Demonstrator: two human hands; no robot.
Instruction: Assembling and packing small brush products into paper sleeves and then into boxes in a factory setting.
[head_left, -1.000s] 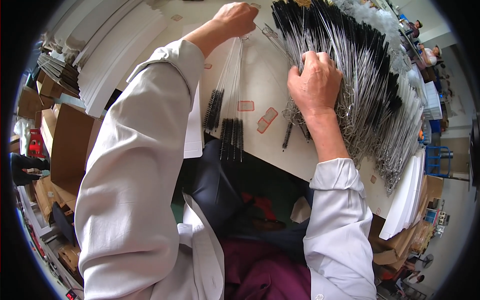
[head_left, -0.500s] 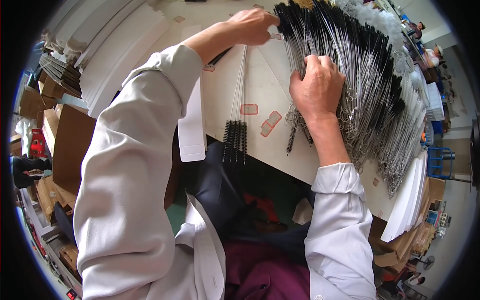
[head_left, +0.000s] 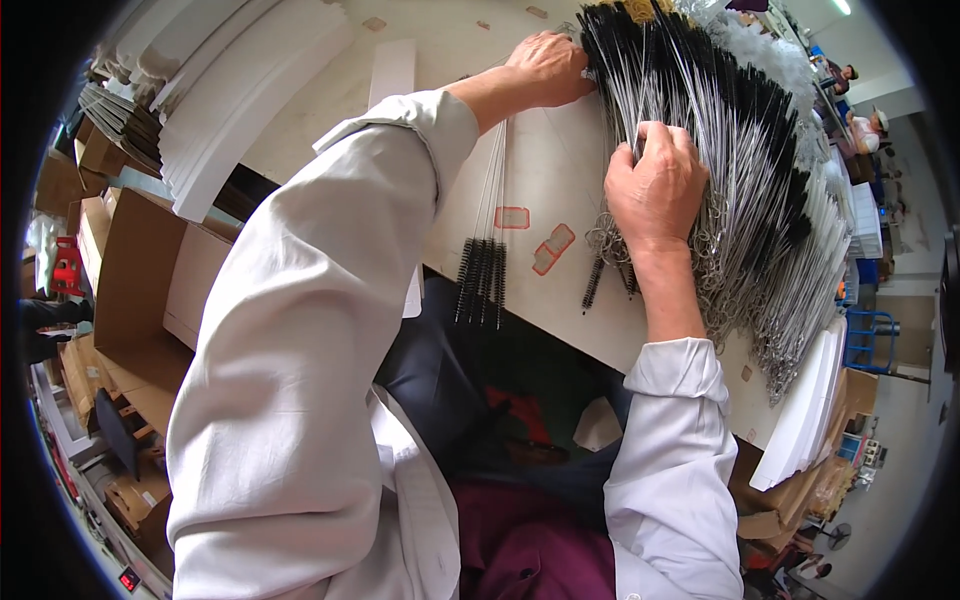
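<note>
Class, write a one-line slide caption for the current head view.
Left hand at the edge of the brush pile, right hand on it, a smaller bunch apart on the table.

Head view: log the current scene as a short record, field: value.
left hand: at the pile's upper left edge, by black bristles; grip unclear
right hand: fingers curled over wire handles at the pile's left side; grip hidden
pile: many wire-handled brushes, black bristles mostly at the far end
small group: a few brushes, bristles toward the person, overhanging the table edge
surface: pale table
left side: stacked white sheets, open cardboard box
</note>
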